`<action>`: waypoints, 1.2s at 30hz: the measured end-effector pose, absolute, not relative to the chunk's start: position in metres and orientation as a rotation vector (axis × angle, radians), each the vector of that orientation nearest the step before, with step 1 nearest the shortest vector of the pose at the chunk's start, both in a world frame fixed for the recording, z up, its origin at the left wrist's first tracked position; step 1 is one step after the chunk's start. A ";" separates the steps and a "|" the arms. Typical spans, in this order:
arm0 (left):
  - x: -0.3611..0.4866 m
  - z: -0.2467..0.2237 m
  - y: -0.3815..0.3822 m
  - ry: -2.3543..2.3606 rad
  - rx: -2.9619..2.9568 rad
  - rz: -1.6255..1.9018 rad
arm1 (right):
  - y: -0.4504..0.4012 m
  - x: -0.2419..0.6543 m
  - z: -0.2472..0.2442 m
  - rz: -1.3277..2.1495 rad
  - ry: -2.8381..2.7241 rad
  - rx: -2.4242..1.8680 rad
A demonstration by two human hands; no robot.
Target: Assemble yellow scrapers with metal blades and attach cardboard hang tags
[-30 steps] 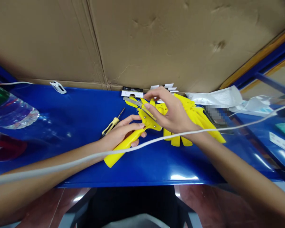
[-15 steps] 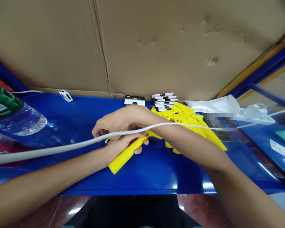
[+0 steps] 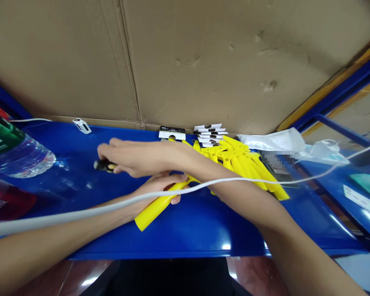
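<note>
My left hand is closed around a yellow plastic tool with a thick tube-like handle, its butt tilted down toward the table's front edge. The tool's far end is hidden under my right forearm. My right hand crosses over above the left one and grips a small black-and-yellow hand tool, which sticks out to the left and is mostly covered by the fingers. Right of my hands lies a pile of similar yellow tools. Folded black-and-white cards stand behind them, with another card beside.
A white cable hangs across the view in front of my arms. On the left are a plastic bottle and a red package. A small white clip-like object lies near the cardboard wall. White packaging sits back right.
My right hand has moved left, away from my left hand, and the black-and-yellow tool in it now shows more. My left hand still holds the yellow tool. The cable has shifted lower.
</note>
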State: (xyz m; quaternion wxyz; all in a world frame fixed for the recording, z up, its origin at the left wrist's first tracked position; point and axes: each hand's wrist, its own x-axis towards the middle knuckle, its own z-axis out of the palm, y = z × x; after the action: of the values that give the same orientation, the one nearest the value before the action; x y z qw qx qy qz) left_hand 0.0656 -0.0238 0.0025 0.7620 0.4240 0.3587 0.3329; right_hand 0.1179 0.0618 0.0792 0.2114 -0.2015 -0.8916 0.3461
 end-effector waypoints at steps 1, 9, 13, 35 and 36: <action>0.067 0.003 -0.024 0.774 0.904 0.736 | 0.061 0.123 0.088 0.903 -2.597 -0.460; 0.071 0.005 -0.020 0.735 0.663 0.849 | 0.046 0.231 0.179 0.523 -2.326 -0.480; 0.066 0.002 -0.010 0.702 0.633 0.956 | 0.049 0.269 0.187 0.523 -2.285 -0.668; 0.065 0.018 -0.008 0.735 0.587 0.925 | 0.073 0.278 0.174 0.699 -2.243 -0.789; 0.065 0.018 -0.008 0.727 0.589 0.926 | 0.073 0.278 0.174 0.695 -2.248 -0.785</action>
State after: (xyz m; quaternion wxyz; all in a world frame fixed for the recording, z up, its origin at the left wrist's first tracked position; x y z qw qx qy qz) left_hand 0.0645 -0.0082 0.0177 0.7911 0.2738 0.3379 0.4302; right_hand 0.2780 0.0732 0.1738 0.3248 -0.2995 -0.8571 0.2649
